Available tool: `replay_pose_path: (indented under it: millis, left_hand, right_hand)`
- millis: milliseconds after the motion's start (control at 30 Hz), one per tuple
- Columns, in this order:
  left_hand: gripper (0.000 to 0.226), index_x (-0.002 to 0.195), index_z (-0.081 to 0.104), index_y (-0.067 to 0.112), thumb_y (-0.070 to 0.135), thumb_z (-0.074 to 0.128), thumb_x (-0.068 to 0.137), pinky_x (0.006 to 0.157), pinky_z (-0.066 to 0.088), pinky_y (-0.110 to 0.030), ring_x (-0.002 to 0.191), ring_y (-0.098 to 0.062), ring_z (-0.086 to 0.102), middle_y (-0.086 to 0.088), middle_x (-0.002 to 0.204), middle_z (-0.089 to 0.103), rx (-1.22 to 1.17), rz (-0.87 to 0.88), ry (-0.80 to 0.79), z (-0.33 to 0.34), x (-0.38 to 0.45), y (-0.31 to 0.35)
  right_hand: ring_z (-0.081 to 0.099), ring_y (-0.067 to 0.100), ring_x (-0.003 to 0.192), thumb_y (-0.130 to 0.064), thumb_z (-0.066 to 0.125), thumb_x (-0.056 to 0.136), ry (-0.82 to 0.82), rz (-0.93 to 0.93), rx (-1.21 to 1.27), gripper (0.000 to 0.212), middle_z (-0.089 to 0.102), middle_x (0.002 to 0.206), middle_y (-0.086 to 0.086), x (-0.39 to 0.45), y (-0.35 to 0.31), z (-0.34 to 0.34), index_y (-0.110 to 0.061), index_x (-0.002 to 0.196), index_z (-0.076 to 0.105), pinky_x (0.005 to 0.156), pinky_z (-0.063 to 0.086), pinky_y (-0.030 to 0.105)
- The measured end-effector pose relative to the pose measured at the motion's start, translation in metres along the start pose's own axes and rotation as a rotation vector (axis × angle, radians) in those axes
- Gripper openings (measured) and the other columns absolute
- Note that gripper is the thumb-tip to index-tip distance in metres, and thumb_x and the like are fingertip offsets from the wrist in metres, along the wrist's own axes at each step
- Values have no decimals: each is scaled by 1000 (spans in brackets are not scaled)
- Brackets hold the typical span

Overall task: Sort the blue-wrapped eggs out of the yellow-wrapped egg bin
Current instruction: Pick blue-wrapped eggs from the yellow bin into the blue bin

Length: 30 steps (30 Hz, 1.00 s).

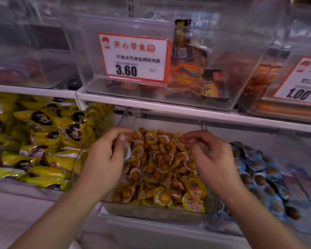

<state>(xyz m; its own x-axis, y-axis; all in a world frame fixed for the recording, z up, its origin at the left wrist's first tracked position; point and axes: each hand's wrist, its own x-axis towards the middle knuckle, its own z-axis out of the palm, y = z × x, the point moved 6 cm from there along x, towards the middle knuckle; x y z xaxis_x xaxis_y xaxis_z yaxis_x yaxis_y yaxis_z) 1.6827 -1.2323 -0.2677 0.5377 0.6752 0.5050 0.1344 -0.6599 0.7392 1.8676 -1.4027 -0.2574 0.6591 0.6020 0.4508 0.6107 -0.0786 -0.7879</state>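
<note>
A white and red price sign (134, 57) says 3.60, and another sign (300, 83) at the right says 1.00. The clear bin (156, 212) in the middle is full of yellow-wrapped eggs (169, 169). The bin just to its right holds blue-wrapped eggs (264, 177). The left hand (104, 159) curls its fingers round one blue-wrapped egg (127, 153) over the yellow pile. The right hand (212, 159) has bent fingers pinching at the yellow eggs. Yellow snack bags (43, 141) fill the left bin.

Yellow snack packets (43, 141) piled at left, 3.60 price card (134, 57), orange packets (188, 76) behind, possibly sausages (284, 109) far right
</note>
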Motion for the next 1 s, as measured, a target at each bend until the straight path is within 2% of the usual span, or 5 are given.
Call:
replay_pose_path:
  millis: [133, 333, 467, 700, 1000]
  left_hand:
    - [24, 101, 65, 46, 34, 44, 98, 37, 29, -25, 41, -16, 44, -4, 59, 53, -124, -96, 71, -29, -17, -12]
    - [21, 88, 71, 37, 37, 50, 88, 52, 34, -20, 52, 1, 49, 19, 57, 56, -333, -304, 47, -33, -18, -43]
    - [21, 86, 71, 37, 37, 51, 91, 49, 36, -29, 52, -8, 48, 12, 55, 51, -361, -294, -10, -29, -18, -40]
    - [21, 91, 71, 27, 23, 53, 100, 50, 32, -8, 56, 7, 52, 28, 58, 57, -334, -280, -57, -28, -12, -34]
    - [21, 87, 70, 32, 28, 52, 97, 50, 34, -31, 50, -9, 45, 11, 52, 50, -403, -276, -36, -29, -15, -36]
  right_hand:
    - [66, 1, 84, -28, 49, 94, -498, -89, -181, 29, 72, 101, -19, -11, -13, 83, -33, 113, 70, 75, 51, 23]
    - [47, 23, 132, -36, 56, 93, -930, -72, -586, 54, 47, 146, 1, -24, 32, 170, -31, 145, 43, 108, 40, 30]
    - [37, 23, 138, -63, 66, 71, -1000, 5, -701, 86, 38, 151, -2, -10, 50, 175, -34, 147, 38, 114, 36, 36]
    - [45, 32, 128, -39, 67, 83, -1027, -100, -925, 74, 45, 142, 9, -10, 47, 194, -22, 147, 34, 101, 44, 39]
    - [65, 25, 97, -38, 69, 79, -940, -63, -684, 28, 68, 104, 3, 1, 43, 193, -23, 102, 65, 73, 51, 32]
